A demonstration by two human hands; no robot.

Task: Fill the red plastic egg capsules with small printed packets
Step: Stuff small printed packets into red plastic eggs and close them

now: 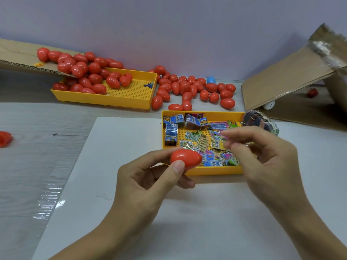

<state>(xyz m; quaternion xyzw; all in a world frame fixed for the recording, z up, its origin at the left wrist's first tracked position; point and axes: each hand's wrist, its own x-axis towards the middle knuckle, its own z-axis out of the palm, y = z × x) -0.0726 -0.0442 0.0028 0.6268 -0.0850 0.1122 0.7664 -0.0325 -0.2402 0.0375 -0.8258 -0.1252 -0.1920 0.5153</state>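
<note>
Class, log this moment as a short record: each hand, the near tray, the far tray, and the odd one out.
left hand: pinches a closed red egg
right hand: fingers curled above the near tray, blurred
near tray: yellow, holds printed packets
far tray: yellow, partly filled with red eggs
odd one out: blue egg

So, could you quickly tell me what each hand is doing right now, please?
Left hand: holding a red egg.
Right hand: fingers curled, blurred; cannot tell.

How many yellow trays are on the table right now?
2. One tray sits at the back left, partly filled with red eggs. The other tray is in front of the hands, holding printed packets. The cardboard could hide more.
</note>
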